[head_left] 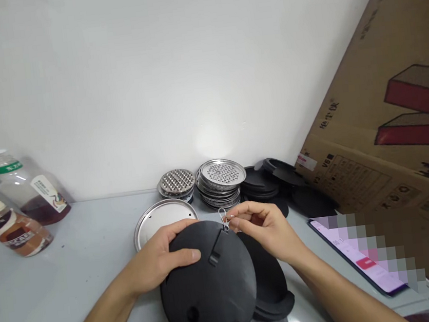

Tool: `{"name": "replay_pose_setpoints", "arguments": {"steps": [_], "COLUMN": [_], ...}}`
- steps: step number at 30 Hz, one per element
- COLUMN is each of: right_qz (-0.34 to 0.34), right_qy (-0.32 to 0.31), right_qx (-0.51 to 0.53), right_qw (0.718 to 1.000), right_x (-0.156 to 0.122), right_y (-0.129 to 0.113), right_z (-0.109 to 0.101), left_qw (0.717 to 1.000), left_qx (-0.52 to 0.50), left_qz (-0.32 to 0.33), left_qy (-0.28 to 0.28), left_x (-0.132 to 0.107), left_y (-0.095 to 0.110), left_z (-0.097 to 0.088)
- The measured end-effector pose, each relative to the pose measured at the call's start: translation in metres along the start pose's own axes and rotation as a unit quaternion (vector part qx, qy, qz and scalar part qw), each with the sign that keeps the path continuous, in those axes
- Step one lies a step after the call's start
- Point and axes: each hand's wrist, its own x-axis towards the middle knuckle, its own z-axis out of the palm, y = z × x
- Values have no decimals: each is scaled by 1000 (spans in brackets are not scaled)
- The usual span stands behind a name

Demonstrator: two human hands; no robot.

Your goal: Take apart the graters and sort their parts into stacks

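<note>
The black disc (209, 290), at 6 o'clock in the view, is clamped at its 10 o'clock edge by the left hand (159, 257), thumb on the face and the other fingers largely hidden behind. At the disc's 1 o'clock edge, the right hand (265, 230) pinches a looped wire (221, 213), partly covered by the fingertips. The disc overlaps a black stack (268, 273) at its 3 o'clock; mosaic squares mask part of the phone (348, 249).

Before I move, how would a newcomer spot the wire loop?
Find the left hand holding a big black disc. At the disc's upper-right edge, by the right hand, is the wire loop: thin and silvery, unlike the disc.
</note>
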Motion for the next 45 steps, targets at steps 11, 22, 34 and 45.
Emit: {"name": "replay_pose_setpoints", "arguments": {"steps": [11, 22, 34, 45], "right_qz": [-17, -128, -272, 23], "right_qy": [-67, -86, -32, -120], "right_qx": [-22, -176, -257, -14], "right_qw": [997, 972, 927, 992], "right_x": [-5, -7, -16, -11], "right_y": [-3, -11, -6, -13], "right_z": [5, -8, -14, -12], "left_qw": [1000, 999, 992, 1000], "left_qx": [-24, -36, -112, -7], "left_qz": [-13, -12, -22, 5], "left_qy": [-12, -33, 44, 26], "left_x": [1, -3, 0, -4], "left_y": [-3, -1, -2, 4], "left_z": [-2, 0, -1, -4]}}
